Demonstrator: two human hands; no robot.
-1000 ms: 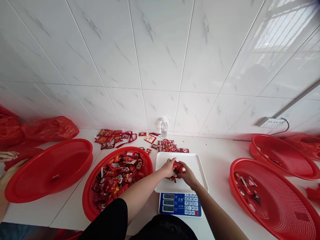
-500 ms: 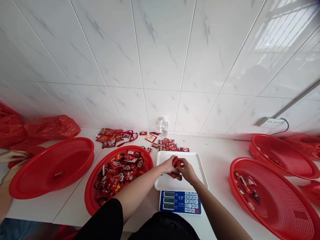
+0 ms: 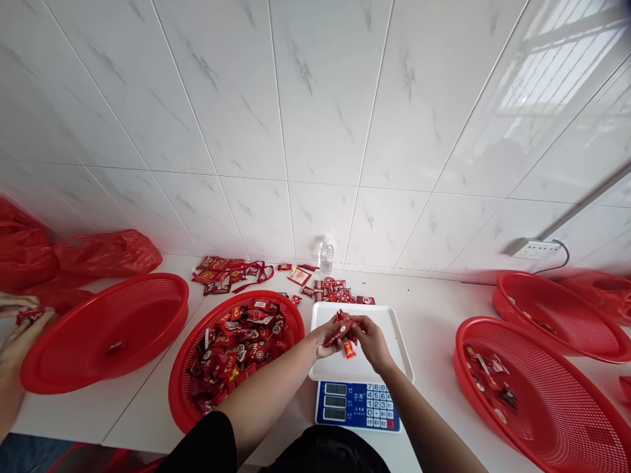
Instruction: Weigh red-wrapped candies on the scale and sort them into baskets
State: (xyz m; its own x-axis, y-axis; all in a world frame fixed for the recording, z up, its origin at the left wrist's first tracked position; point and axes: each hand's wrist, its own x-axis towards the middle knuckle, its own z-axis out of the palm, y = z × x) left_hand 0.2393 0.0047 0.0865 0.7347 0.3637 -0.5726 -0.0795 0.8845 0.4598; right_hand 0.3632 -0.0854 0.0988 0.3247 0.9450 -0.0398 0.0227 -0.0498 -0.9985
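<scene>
My left hand (image 3: 323, 340) is closed around several small red snack packets (image 3: 340, 330) above the scale's white tray (image 3: 394, 355). My right hand (image 3: 372, 340) meets it from the right, its fingers pinched at the packets' edge; which packet they grip is partly hidden. A brighter red-orange packet (image 3: 350, 349) hangs below the fingers; I cannot tell whether it touches the tray. The scale's blue keypad panel (image 3: 357, 406) faces me. Left of the scale, a round red basket (image 3: 176, 384) holds a heap of red-wrapped packets (image 3: 246, 348).
Loose packets (image 3: 331, 290), a clear bottle (image 3: 326, 257) and red ribbon (image 3: 256, 272) lie or stand along the wall. Another basket (image 3: 183, 309) is at left, near another person's hands (image 3: 24, 335). Two more baskets (image 3: 461, 348) occupy the right, below a power strip (image 3: 535, 248).
The packets in my hands have shifted; a red-orange one now shows below my fingers. My right hand has turned slightly. At far left, the other person's hands have moved, showing a red packet.
</scene>
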